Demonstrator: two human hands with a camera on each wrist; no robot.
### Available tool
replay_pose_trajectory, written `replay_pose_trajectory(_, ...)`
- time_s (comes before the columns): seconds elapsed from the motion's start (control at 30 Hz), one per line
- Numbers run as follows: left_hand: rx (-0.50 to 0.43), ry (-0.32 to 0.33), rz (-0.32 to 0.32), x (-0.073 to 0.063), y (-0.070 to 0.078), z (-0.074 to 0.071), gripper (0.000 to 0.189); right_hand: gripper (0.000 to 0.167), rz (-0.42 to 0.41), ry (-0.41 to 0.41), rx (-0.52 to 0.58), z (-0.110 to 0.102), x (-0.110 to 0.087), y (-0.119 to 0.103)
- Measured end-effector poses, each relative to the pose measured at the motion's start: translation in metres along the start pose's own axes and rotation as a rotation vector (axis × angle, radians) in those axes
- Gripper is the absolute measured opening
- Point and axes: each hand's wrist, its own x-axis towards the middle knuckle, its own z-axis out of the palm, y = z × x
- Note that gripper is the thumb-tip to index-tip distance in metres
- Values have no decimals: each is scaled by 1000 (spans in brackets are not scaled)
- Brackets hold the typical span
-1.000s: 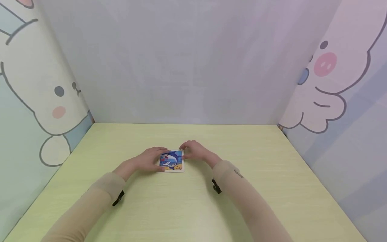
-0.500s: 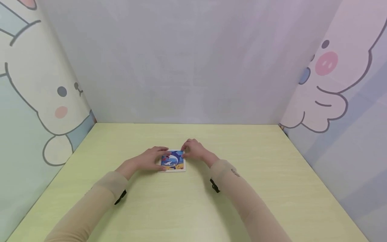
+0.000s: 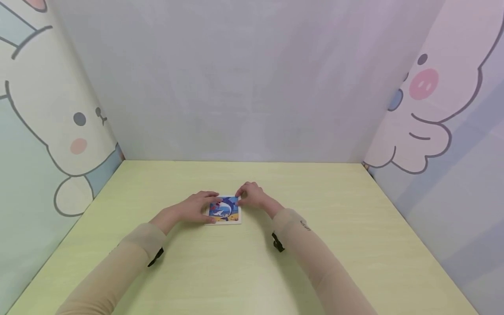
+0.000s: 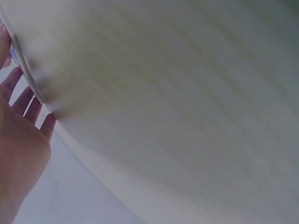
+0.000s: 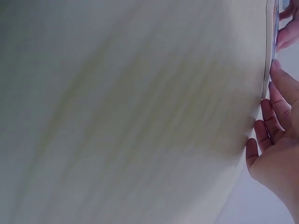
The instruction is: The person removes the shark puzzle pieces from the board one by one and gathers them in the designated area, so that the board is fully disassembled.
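A small square puzzle board [image 3: 225, 212] with a white border lies flat on the table. Its print shows a dark blue and white sea animal over blue water and yellow sand. My left hand [image 3: 193, 207] spans the board's left side, thumb at the near edge and fingers on the far edge, and covers that part of the picture. At the far right corner my right hand [image 3: 252, 195] pinches the edge between thumb and forefinger. The left wrist view has the left hand [image 4: 23, 126] along the board's thin edge; the right wrist view has the right hand [image 5: 275, 121] likewise.
The pale yellow table [image 3: 252, 267] stretches out on all sides of the board. A plain grey wall [image 3: 248, 87] rises behind it. Side panels carry a cartoon rabbit [image 3: 59, 109] at left and a pig [image 3: 437, 100] at right.
My right hand has closed in slightly on the board's far right corner, its thumb and forefinger nearer the edge. The left hand and the board stay in nearly the same place.
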Motion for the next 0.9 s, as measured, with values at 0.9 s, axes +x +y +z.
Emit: replay_pose_trajectory(0.9, 10, -4, 3, 2, -1, 0, 73, 13, 15, 31, 355, -8, -5, 7)
